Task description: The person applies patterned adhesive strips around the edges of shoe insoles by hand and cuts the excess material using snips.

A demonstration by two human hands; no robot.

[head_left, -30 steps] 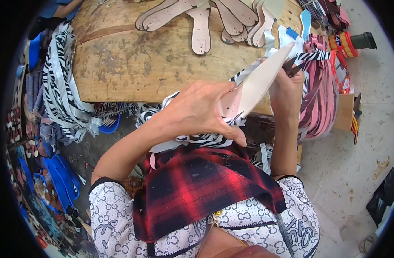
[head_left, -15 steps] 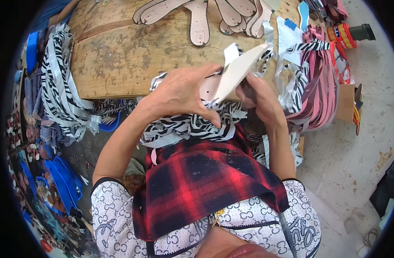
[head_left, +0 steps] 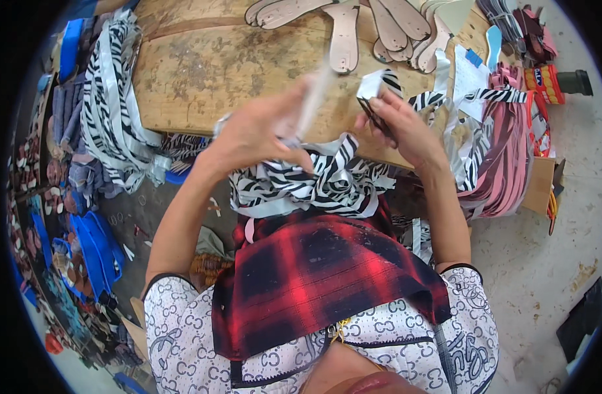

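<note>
My left hand is closed on a pale insole, tilted nearly edge-on and smeared by motion. To its right, my right hand pinches a black-and-white zebra-striped strip whose white underside folds over at the top. Something dark and narrow shows below the right thumb; its kind I cannot make out. Beneath both hands, a heap of zebra-striped strips lies across my lap, against the table edge, over a red and black checked cloth.
Several pink insoles lie at the far side of the wooden table. Zebra strips hang off its left end. Pink strips hang at the right, near a cardboard box. Blue trays stand lower left.
My hands have moved apart. The left has carried the insole leftward and turned it more upright; the right, drawn away from the insole, now shows a zebra strip in its fingers.
</note>
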